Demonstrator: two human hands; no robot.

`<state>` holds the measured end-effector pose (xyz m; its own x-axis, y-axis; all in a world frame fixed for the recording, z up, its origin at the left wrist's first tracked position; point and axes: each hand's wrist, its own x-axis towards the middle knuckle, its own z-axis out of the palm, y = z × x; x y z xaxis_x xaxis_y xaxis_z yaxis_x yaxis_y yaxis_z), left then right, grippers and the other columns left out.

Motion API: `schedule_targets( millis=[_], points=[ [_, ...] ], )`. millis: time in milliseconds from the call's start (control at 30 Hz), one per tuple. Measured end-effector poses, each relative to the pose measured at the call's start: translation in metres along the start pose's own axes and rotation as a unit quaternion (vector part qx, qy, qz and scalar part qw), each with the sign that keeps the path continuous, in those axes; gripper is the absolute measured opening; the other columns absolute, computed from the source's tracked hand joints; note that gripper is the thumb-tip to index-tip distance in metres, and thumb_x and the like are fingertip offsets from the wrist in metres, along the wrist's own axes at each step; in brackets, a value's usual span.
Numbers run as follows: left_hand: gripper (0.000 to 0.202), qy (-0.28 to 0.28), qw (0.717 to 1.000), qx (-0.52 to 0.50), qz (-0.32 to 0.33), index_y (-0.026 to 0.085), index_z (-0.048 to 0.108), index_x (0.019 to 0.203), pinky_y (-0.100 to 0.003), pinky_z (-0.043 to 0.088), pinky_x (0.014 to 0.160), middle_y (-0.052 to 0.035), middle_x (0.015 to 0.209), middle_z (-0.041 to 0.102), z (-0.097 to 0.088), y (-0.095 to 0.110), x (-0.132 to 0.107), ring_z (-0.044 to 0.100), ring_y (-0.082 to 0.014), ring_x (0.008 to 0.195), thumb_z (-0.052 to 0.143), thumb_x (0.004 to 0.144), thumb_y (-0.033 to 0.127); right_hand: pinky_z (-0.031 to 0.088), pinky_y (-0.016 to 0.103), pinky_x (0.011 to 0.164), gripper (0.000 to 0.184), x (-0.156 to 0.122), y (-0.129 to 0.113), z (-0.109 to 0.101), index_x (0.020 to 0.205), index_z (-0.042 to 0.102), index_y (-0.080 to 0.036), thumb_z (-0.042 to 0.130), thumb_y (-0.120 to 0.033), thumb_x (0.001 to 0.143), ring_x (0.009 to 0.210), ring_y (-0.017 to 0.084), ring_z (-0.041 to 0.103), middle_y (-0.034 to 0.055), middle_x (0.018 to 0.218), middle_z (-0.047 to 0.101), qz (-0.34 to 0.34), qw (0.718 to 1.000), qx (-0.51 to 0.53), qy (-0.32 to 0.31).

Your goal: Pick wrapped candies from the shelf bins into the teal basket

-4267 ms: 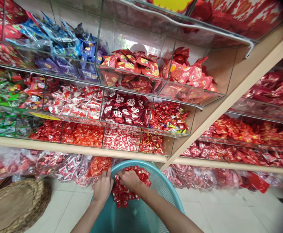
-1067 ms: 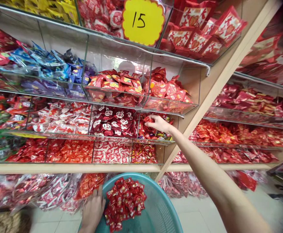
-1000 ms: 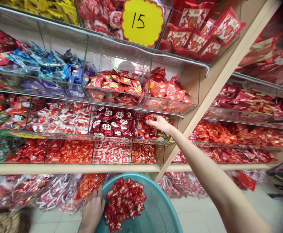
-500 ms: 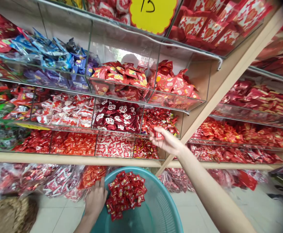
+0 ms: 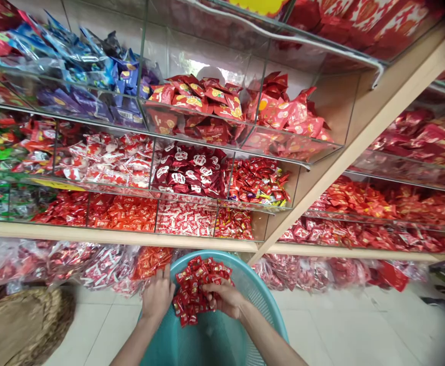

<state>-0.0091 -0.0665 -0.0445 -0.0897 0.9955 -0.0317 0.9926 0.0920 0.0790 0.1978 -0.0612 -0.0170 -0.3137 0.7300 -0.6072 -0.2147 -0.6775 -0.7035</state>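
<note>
My right hand (image 5: 225,299), half-curled at red-wrapped candies (image 5: 192,285), hold on them unclear, my left hand (image 5: 158,296), against teal basket (image 5: 258,300) rim, grip hidden

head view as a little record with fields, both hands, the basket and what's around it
left hand: at the left rim of the basket; grip unclear
right hand: inside the basket, fingers at the red packets; whether it holds any is unclear
basket: turquoise, mesh-sided
contents: small red packets, heaped
shelf: clear-walled compartments, including maroon packets
below shelf: clear bags of packets
lower left: woven item
</note>
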Motion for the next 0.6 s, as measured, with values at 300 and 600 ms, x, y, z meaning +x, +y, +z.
schedule_targets(
  millis=[300, 600],
  points=[
    [0.051, -0.006, 1.0, -0.007, -0.001, 0.013, 0.041, 0.136, -0.036, 0.05, 0.078, -0.0146, 0.114, 0.061, -0.002, 0.001, -0.001, 0.063, -0.025, 0.097, 0.028, 0.087, 0.021, 0.039, 0.024, 0.05, 0.03, 0.018, 0.019, -0.015, 0.084, 0.054, -0.021, 0.07, -0.03, 0.06, 0.051, 0.012, 0.051, -0.0064, 0.061, 0.06, -0.177, 0.955, -0.218, 0.09],
    [0.051, -0.004, 1.0, -0.006, 0.003, 0.011, 0.04, 0.136, -0.036, 0.05, 0.079, -0.0163, 0.115, 0.061, -0.001, 0.0, -0.002, 0.062, -0.0246, 0.097, 0.028, 0.088, 0.021, 0.044, 0.029, 0.084, 0.01, 0.024, -0.024, -0.001, 0.087, 0.063, -0.021, 0.06, -0.023, 0.078, 0.096, 0.021, 0.061, 0.0057, 0.1, 0.066, -0.25, 0.708, -0.646, 0.138]
  ],
)
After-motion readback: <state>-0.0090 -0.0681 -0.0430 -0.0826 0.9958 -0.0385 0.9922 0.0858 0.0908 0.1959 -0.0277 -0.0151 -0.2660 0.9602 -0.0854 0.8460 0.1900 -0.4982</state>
